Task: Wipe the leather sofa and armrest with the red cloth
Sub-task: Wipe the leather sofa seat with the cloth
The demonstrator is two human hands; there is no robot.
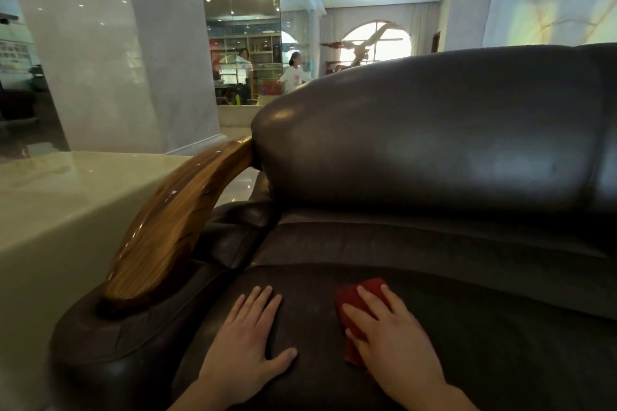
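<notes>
Since the cloth [362, 317] is soft, light and limp on the slick seat [467, 327], I pin it flat under my open right hand [394, 340], palm centred so it won't bunch, left hand [247, 340] open and empty beside it, near the armrest [173, 223].

Sofa [417, 150]: dark brown leather, glossy with pale highlights on the backrest. Cloth [359, 304]: deep red, plain. Armrest [173, 223]: golden-brown wood with darker streaked grain, polished. Side table [66, 197]: pale cream-green, faint veining. Pillar [110, 43]: pale grey-white, shiny.
</notes>
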